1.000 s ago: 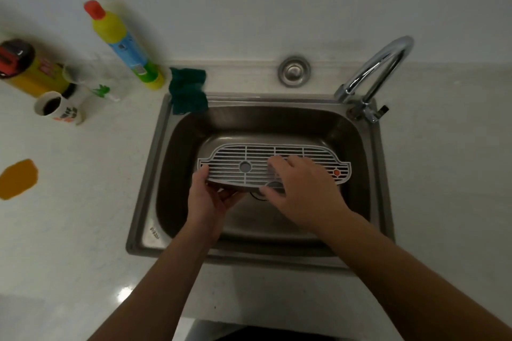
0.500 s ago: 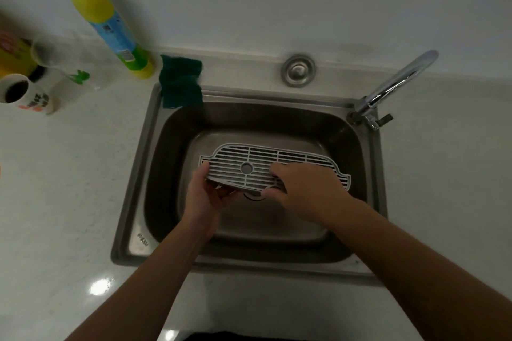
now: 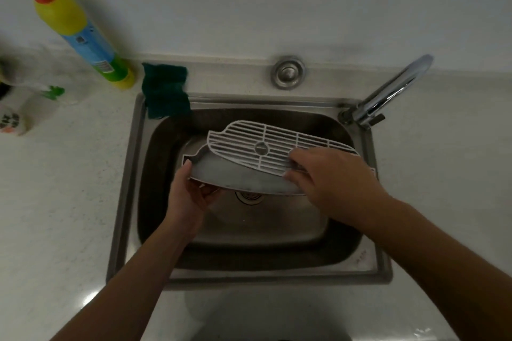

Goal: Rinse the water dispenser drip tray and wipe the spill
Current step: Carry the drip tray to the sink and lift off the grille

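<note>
Over the steel sink (image 3: 124, 202) I hold the grey drip tray base (image 3: 238, 177), a shallow dish. My left hand (image 3: 191, 194) grips its left end, thumb on the rim and fingers underneath. My right hand (image 3: 332, 183) pinches the right end of the white slotted grille (image 3: 263, 147). The grille is lifted off the base and tilted up toward the back of the sink. The tray's right end is hidden behind my right hand.
A chrome faucet (image 3: 388, 91) stands at the sink's back right corner, its spout pointing away from the basin. A dark green cloth (image 3: 166, 91) hangs over the back left rim. A yellow detergent bottle (image 3: 80, 33) and a white mug (image 3: 13, 119) stand on the left counter.
My right hand has lifted the grille off the tray base; earlier it sat flat on the base. The view has shifted right, and the orange spill on the left counter has left the frame.
</note>
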A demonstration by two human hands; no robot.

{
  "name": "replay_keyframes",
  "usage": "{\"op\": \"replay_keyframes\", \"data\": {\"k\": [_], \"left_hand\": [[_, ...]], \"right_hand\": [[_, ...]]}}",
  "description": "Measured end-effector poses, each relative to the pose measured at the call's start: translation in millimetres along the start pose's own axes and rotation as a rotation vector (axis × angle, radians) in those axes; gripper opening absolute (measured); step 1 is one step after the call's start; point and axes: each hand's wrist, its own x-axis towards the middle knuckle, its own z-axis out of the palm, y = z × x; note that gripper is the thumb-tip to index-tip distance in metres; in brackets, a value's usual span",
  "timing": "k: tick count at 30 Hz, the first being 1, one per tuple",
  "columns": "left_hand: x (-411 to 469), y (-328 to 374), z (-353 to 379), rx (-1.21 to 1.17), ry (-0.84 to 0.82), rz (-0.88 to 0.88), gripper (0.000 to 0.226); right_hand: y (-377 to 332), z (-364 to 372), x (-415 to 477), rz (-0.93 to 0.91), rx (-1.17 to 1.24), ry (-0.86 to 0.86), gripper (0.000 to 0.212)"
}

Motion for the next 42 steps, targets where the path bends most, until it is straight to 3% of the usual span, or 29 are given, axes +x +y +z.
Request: {"op": "replay_keyframes", "data": {"k": [5, 9, 12, 17, 26, 31, 37, 42], "left_hand": [[-6.0, 2.6, -2.8, 0.023, 0.040, 0.056, 0.052], [-18.7, 5.0, 1.5, 0.122, 0.059, 0.144, 0.030], [-29.7, 4.7, 8.6, 0.186, 0.081, 0.206, 0.043], [-49.2, 0.1, 20.8, 0.312, 0.077, 0.339, 0.037], [-79.4, 7.7, 51.4, 0.505, 0.011, 0.552, 0.033], [-98.1, 14.1, 71.2, 0.899, -0.081, 0.817, 0.036], [-106.2, 17.5, 86.9, 1.424, -0.195, 0.939, 0.065], [-103.0, 8.1, 87.6, 1.573, -0.195, 0.998, 0.069]], "right_hand": [[45.9, -0.5, -38.2, 0.166, 0.086, 0.050, 0.024], [89.7, 19.1, -58.7, 0.316, 0.030, 0.028, 0.018], [117.4, 36.3, -71.5, 0.379, 0.012, 0.016, 0.021], [157.4, 67.1, -85.1, 0.364, -0.066, 0.013, 0.024], [189.8, 107.4, -99.5, 0.255, -0.071, 0.179, 0.022], [197.8, 116.7, -101.6, 0.272, -0.062, 0.249, 0.022], [198.1, 118.9, -102.5, 0.351, 0.006, 0.243, 0.028], [198.0, 116.0, -105.1, 0.386, 0.052, 0.243, 0.028]]}}
